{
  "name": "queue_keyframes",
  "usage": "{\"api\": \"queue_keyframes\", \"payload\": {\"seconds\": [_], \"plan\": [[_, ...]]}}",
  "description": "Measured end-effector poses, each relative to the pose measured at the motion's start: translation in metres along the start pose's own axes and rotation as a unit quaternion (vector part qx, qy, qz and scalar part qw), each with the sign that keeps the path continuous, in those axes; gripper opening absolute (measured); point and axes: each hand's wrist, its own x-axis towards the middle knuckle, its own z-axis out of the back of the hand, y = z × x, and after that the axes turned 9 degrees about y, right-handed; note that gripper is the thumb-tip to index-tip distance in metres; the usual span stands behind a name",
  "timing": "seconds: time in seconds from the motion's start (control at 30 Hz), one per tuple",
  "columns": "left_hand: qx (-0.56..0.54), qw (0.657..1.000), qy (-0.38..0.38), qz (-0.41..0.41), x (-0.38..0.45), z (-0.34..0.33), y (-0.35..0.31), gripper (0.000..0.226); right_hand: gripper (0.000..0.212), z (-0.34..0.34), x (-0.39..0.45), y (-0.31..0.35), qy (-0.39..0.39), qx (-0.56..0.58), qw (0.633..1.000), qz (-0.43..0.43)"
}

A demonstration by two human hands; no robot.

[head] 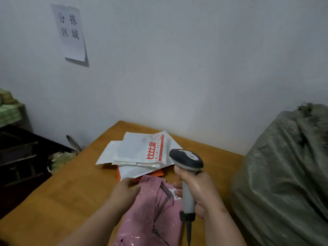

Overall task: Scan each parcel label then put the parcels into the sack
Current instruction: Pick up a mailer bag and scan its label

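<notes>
Right hand [200, 190] grips one grey plastic scanner [187, 167]; left hand [124, 191] pinches one crinkled pink poly parcel [152, 210] beside it, before several glossy white mailers [140, 151].

Paper sign [71, 31] taped on the wall says 分拣区域 in black. Top white mailer [142, 150] in the stack has 比比赞 in red plus "bibizan" next to it. The pink parcel [152, 210] has a white label [174, 193], digits too blurry to make out.
</notes>
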Motion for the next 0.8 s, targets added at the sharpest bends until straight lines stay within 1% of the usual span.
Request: {"api": "queue_keyframes", "payload": {"seconds": [0.1, 0.27, 0.33, 0.4, 0.5, 0.6, 0.7, 0.8], "plan": [[0.039, 0.999, -0.016, 0.017, 0.032, 0.003, -0.006, 0.052, 0.024, -0.004, 0.038, -0.003, 0.012, 0.008, 1.000, -0.017], [0.060, 0.997, -0.030, 0.028, 0.084, 0.001, -0.012, 0.059, 0.024, -0.016, 0.092, -0.009, 0.029, 0.011, 0.999, -0.038], [0.105, 0.993, -0.048, 0.033, 0.099, 0.000, -0.008, 0.061, 0.025, -0.022, 0.108, -0.015, 0.035, -0.002, 0.998, -0.043], [0.175, 0.982, -0.072, 0.023, 0.117, 0.001, -0.007, 0.064, 0.024, -0.025, 0.123, -0.021, 0.033, -0.014, 0.998, -0.050], [0.234, 0.968, -0.091, -0.007, 0.152, 0.002, -0.013, 0.073, 0.024, -0.028, 0.147, -0.031, 0.015, -0.020, 0.998, -0.064], [0.290, 0.952, -0.083, -0.040, 0.188, -0.003, -0.017, 0.086, 0.021, -0.028, 0.165, -0.040, -0.007, -0.027, 0.996, -0.085], [0.369, 0.925, -0.064, -0.062, 0.219, -0.009, -0.013, 0.096, 0.013, -0.026, 0.179, -0.048, -0.022, -0.033, 0.995, -0.091], [0.429, 0.898, -0.054, -0.080, 0.242, -0.009, -0.001, 0.104, 0.016, -0.027, 0.190, -0.051, -0.040, -0.021, 0.995, -0.085]]}}
